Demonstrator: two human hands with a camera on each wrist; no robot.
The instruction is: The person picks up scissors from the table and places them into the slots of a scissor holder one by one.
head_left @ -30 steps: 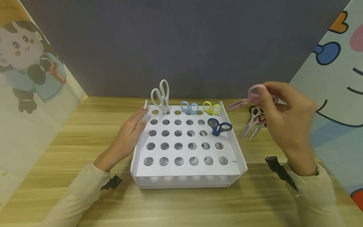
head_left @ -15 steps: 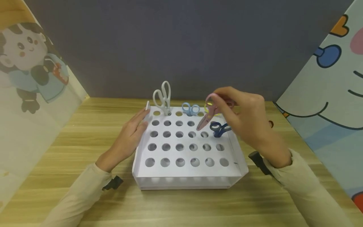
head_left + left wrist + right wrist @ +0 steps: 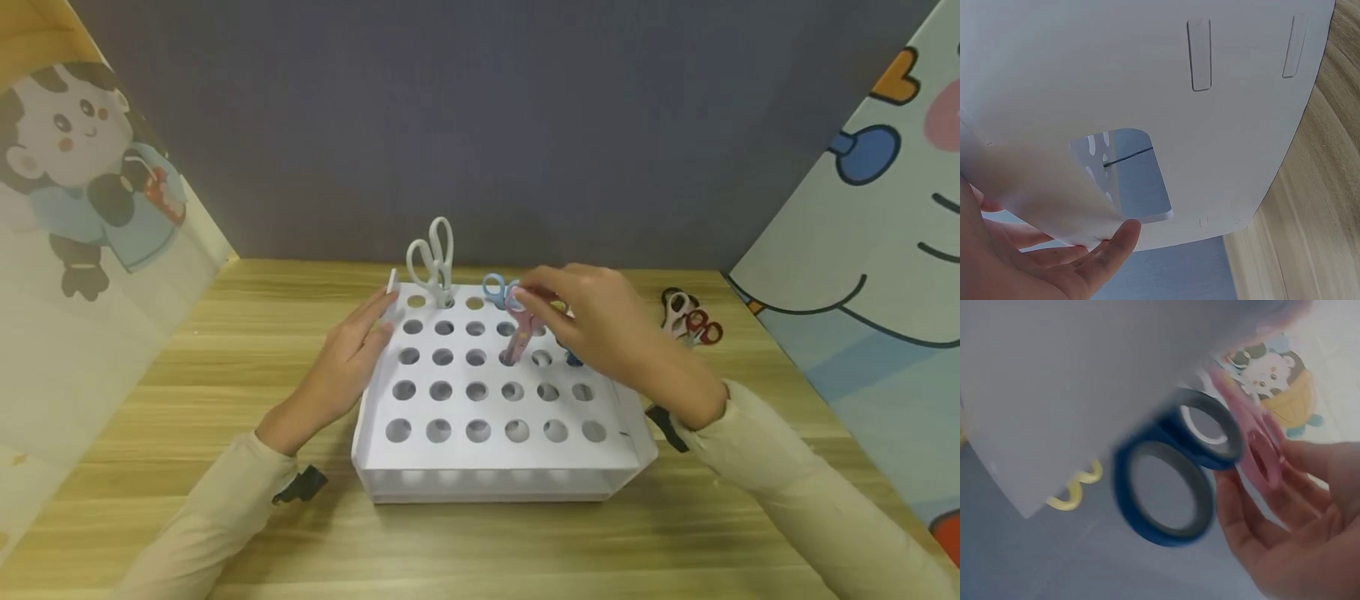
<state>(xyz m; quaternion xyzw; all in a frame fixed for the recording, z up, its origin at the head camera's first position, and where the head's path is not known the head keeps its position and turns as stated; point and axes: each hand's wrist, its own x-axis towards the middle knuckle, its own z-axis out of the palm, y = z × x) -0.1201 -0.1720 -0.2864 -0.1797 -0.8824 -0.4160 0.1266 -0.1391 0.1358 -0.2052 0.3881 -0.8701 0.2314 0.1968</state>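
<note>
Wooden tabletop (image 3: 187, 400) carries our white rack (image 3: 495, 454), a grey wall at twelve o'clock. Our right hand (image 3: 600, 333) pinches pink scissors (image 3: 519, 333); our left hand (image 3: 341, 362) rests flat, fingers straight, on the rack's nine o'clock side.

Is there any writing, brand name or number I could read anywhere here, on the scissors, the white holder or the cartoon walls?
None: no readable word, number or brand shows in any view.
White perforated plastic holder: plain, only round holes.
Pink-handled scissors held by the right hand: no print visible; the right wrist view is blurred.
Cartoon side panels: drawings only, no lettering.
Scissors lying on the wooden table: too small to tell.
</note>
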